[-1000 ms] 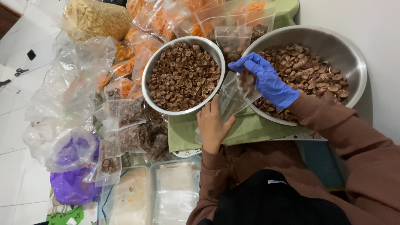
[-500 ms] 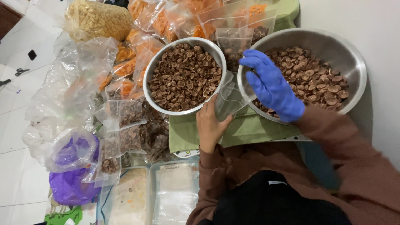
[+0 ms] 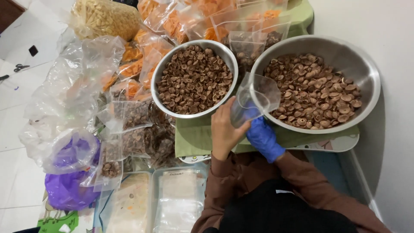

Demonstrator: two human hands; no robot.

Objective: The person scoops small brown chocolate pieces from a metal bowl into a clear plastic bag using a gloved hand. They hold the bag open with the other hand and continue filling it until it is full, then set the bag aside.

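Observation:
My bare left hand [image 3: 224, 129] grips a small clear plastic bag [image 3: 254, 97] that stands open between two steel bowls. My right hand [image 3: 261, 133], in a blue glove, is low beside the bag's bottom and touches it. The left bowl [image 3: 166, 69] is heaped with small brown cup-shaped snacks. The larger right bowl [image 3: 366, 82] holds a shallower layer of the same brown pieces. Both bowls rest on a green cloth [image 3: 194, 138].
Filled clear bags of brown snacks [image 3: 133, 129] and orange snacks [image 3: 172, 21] lie left and behind. Loose empty plastic bags [image 3: 73, 86], a purple bag [image 3: 64, 190], flat bag packs [image 3: 177, 198] and scissors [image 3: 19, 67] are on the left. A white wall [image 3: 388, 151] is right.
My gloved right hand has left the right bowl and dropped down beside the clear bag. The left hand still holds the bag upright.

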